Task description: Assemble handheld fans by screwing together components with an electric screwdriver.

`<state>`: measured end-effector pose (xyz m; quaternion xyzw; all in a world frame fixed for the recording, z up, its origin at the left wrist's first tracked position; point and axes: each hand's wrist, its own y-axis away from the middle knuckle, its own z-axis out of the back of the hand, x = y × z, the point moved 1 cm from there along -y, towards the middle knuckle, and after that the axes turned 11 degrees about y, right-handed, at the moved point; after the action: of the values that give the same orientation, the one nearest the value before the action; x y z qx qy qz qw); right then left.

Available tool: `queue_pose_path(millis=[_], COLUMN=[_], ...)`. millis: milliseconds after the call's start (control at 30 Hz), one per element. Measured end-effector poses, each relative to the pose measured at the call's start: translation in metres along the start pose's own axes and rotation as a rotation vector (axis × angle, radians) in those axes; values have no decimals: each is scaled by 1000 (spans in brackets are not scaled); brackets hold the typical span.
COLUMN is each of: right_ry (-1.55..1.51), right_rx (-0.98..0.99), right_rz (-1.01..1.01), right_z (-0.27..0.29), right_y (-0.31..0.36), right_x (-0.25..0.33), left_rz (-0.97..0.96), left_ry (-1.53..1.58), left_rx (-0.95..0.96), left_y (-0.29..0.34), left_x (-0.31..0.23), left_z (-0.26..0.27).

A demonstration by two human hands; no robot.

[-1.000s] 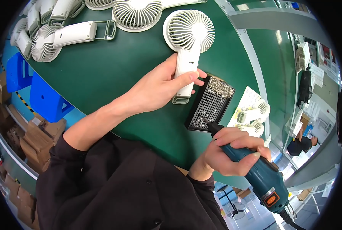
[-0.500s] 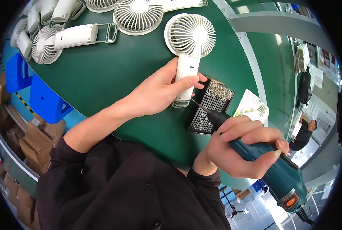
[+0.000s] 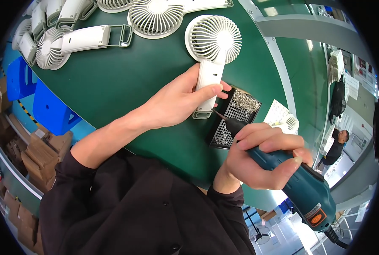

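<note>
My left hand is closed around the handle of a white handheld fan, its round grille pointing away from me. In my right hand is a dark green electric screwdriver, gripped around its body. Its thin bit points at the lower end of the fan's handle; whether the tip touches cannot be made out. Under the bit and beside the fan lies a black screw tray with a perforated plate. Small silvery screws are heaped at its far end.
More white fans lie along the far left of the green table. To the right of the tray are a paper sheet and a white grille part. Blue stools and cardboard boxes stand left. Another person is far right.
The screwdriver and my right hand have shifted slightly left and up. My left hand and the fan stay almost in place, with a small drift to the right in view.
</note>
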<state>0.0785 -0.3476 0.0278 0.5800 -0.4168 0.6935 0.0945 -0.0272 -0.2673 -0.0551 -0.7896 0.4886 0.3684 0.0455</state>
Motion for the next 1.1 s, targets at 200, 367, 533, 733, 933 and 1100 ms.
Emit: queue_pose_path(millis=[200, 367, 533, 733, 933, 1100], right_ry=[11, 75, 100, 72, 74, 37], right_rx=[-81, -121, 62, 174, 242, 35], right_rz=[61, 21, -509, -465, -473, -423], right_z=[-3, 20, 39, 46, 45, 58], right_y=[-3, -20, -36, -25, -18, -28], right_x=[1, 26, 57, 91, 93, 93], left_rz=[-4, 45, 99, -5, -47, -7], left_ry=[6, 10, -268, -423, -977, -410], left_rx=[1, 14, 96, 464, 295, 421], left_y=[1, 9, 16, -46, -139, -112], left_x=[-2, -9, -15, -3, 71, 74], left_z=[1, -5, -26, -84, -134, -136])
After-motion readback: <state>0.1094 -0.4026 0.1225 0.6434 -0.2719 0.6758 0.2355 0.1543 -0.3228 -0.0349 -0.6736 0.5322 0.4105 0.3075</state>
